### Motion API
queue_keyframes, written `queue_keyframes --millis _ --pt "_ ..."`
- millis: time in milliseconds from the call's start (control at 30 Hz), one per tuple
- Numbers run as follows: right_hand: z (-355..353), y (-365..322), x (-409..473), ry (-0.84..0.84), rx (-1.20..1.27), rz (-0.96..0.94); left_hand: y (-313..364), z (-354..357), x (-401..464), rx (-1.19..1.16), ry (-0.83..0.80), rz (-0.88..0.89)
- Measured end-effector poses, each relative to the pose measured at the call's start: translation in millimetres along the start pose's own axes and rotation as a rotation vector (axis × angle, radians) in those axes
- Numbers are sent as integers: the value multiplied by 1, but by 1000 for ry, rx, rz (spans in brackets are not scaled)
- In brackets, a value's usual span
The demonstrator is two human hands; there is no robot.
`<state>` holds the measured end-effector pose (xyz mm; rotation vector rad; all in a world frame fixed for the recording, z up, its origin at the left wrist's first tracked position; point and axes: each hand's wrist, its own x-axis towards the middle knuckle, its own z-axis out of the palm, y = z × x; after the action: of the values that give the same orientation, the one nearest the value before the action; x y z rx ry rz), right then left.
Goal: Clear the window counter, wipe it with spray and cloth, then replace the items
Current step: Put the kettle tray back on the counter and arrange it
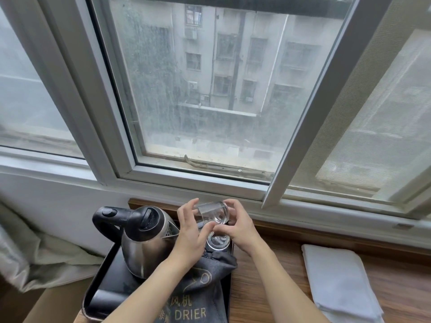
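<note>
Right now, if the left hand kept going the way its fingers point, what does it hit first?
The left hand points up and away, toward the window. Its fingertips already touch the tilted glass that both hands hold. Past that glass, probably the white window frame, though depth is unclear.

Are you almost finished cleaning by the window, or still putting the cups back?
Still busy. The kettle, dryer bag and one glass sit on the black tray. Both hands, left hand and right hand, hold a second, tilted glass. The folded white cloth lies on the counter.

Head-worn view, steeply down, close over window counter point(268, 271).
</note>
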<state>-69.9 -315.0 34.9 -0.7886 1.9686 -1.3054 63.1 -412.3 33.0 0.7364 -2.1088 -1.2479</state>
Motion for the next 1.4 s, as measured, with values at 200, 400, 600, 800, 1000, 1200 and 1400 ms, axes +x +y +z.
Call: queue_keyframes --millis 200,400,600,800,1000,1200,1400 --pt "-11 -16 1 -95 214 -22 -7 -6 -4 25 -103 -54" --pt "1 -23 1 -32 137 -50 -4 -9 -9 84 -136 -122" --pt "18 -31 4 -18 -122 -134 -5 -15 -22 192 -211 -182" --pt "26 -33 13 -76 -267 -197 -7 -23 -35 195 -243 -168" --pt "36 -26 19 -144 -433 -245 -14 -38 -54 219 -260 -100" --pt "43 -16 24 -162 -529 -264 -24 -47 -68 261 -307 -26" --pt "48 -6 26 -164 -590 -268 -28 -49 -70 254 -303 -50"
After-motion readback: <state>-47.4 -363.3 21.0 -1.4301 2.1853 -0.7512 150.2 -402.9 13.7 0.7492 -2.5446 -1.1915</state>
